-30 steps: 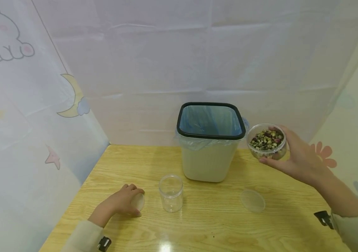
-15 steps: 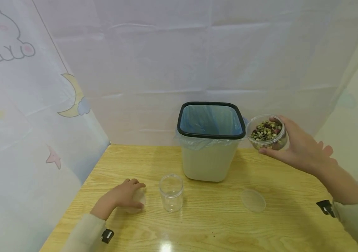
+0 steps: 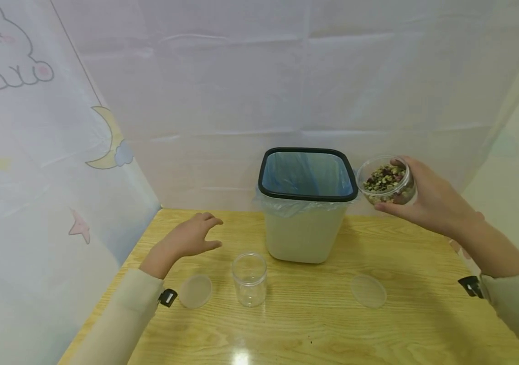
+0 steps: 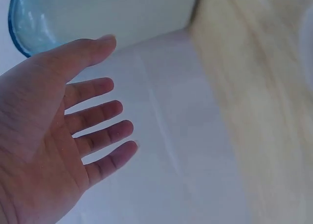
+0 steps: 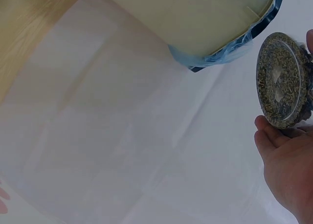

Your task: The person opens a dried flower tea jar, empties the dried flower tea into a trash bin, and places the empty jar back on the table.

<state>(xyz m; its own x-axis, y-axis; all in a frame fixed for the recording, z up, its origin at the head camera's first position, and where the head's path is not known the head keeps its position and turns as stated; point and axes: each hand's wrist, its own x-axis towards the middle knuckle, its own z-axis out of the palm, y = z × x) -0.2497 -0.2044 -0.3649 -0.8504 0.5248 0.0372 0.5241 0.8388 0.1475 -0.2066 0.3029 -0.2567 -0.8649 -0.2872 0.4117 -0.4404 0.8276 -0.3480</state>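
Observation:
My right hand [image 3: 437, 197] grips a clear round jar [image 3: 407, 195] of dried flower buds [image 3: 384, 178], raised beside the right rim of the lined bin [image 3: 302, 228]. Seen from below in the right wrist view, the jar's base [image 5: 279, 82] shows the dried pieces through it. My left hand [image 3: 188, 237] hovers above the table, left of the bin, fingers spread and holding nothing; the left wrist view shows the bare palm [image 4: 54, 136]. Below it on the table lies a round translucent lid [image 3: 195, 291]. An empty clear jar [image 3: 249, 281] stands upright to that lid's right.
Another translucent round lid [image 3: 368, 291] lies on the wooden table [image 3: 305, 314], right of the bin. The bin has a black rim and a blue plastic bag [image 3: 305, 175] inside. Printed cloth walls [image 3: 223, 101] enclose the back and both sides.
My left hand has let go of the left lid and risen away from it, toward the back. The right hand has lifted the filled jar somewhat higher and tilted it slightly toward the bin.

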